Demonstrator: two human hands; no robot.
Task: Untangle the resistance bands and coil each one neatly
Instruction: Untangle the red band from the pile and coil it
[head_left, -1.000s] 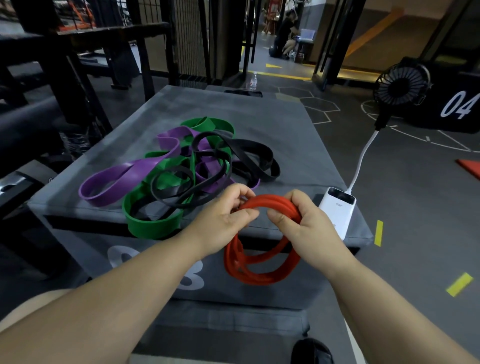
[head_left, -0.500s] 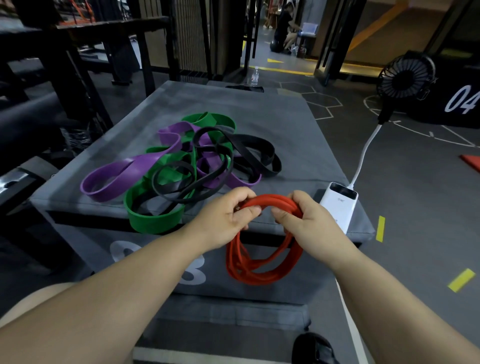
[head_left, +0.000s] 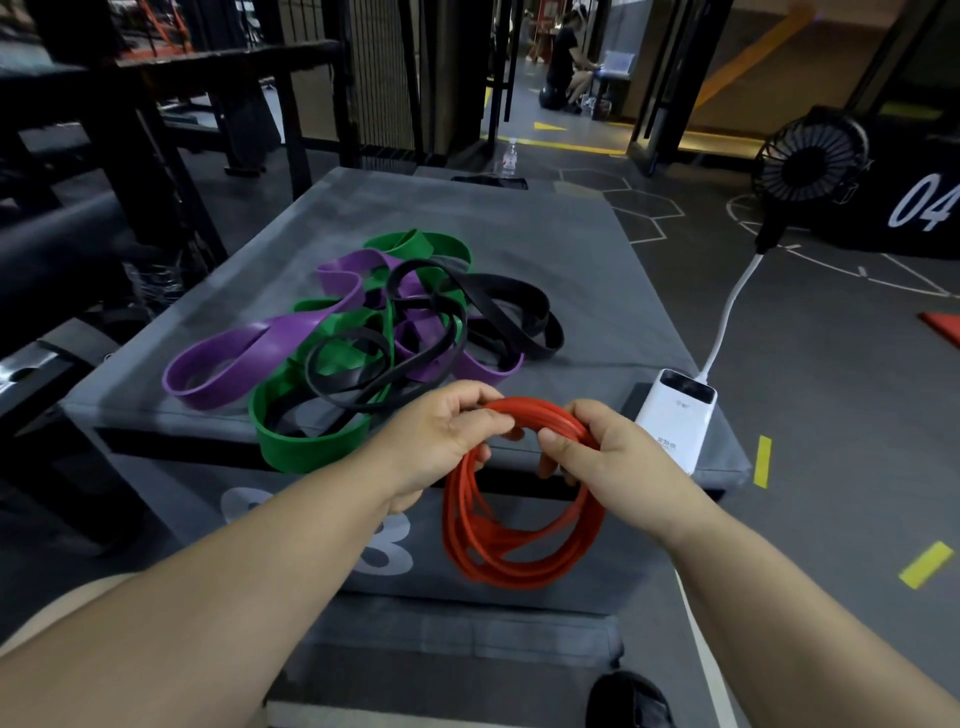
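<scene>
Below and beyond both hands: grey box (head_left: 545, 244). On top, just past left hand (head_left: 436, 447): purple band (head_left: 223, 364), green band (head_left: 306, 447), black bands (head_left: 555, 335), tangled. Hanging between hands: red band (head_left: 519, 571), coiled, top gripped by left fingers and right hand (head_left: 613, 457), close together. Just right of right hand: power bank (head_left: 672, 410).

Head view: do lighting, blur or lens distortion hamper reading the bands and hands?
Head view: dim, uneven light, dark at upper left; the red band, left hand and right hand are sharp, without motion blur; wide-angle distortion bows the grey box edges.
</scene>
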